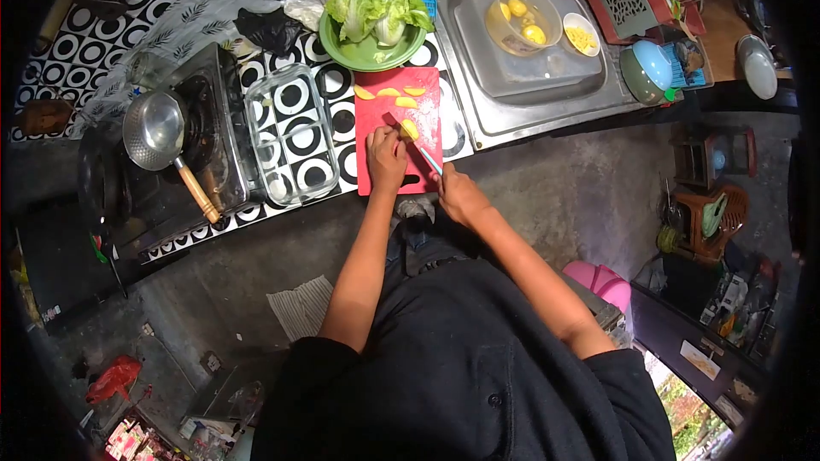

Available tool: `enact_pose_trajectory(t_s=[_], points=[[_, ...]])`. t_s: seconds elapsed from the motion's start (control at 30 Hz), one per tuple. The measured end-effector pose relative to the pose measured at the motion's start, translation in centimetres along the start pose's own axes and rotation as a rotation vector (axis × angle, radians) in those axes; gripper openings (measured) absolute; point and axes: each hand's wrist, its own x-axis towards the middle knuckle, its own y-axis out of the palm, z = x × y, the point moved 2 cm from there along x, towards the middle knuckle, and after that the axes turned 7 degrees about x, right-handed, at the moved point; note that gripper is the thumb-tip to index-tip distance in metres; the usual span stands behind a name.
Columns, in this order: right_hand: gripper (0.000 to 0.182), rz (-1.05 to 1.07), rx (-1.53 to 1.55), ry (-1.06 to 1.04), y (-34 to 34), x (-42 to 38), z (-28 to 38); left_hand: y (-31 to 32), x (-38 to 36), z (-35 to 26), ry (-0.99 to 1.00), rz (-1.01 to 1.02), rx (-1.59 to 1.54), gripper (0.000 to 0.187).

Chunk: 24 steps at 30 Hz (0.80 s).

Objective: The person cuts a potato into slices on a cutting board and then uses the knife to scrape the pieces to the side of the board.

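A red cutting board (pixel 376 113) lies on the black-and-white patterned counter. My left hand (pixel 386 158) presses down on a yellow peeled potato (pixel 410 129) on the board. My right hand (pixel 457 192) grips a knife with a light blue handle (pixel 430 160), its blade at the potato. Three yellow slices (pixel 389 94) lie at the board's far end.
A green plate with napa cabbage (pixel 376 13) sits beyond the board. A glass dish (pixel 290 132) stands left of it, then a stove with a steel saucepan (pixel 155 130). The sink (pixel 530 43) on the right holds a bowl of yellow potatoes (pixel 523 19).
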Motion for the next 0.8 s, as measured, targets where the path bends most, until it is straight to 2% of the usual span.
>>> enact_pose_trajectory(t_s=[0.3, 0.6, 0.8], points=[[0.036, -0.039, 0.029, -0.022, 0.8, 0.3, -1.7, -0.2, 0.1, -0.2, -0.009, 0.014, 0.020, 0.027], [0.038, 0.052, 0.020, -0.020, -0.9, 1.0, -0.3, -0.3, -0.1, -0.2, -0.020, 0.027, 0.021, 0.026], [0.039, -0.007, 0.078, -0.022, 0.9, 1.2, -2.2, 0.1, -0.1, -0.2, -0.018, 0.020, 0.061, 0.026]])
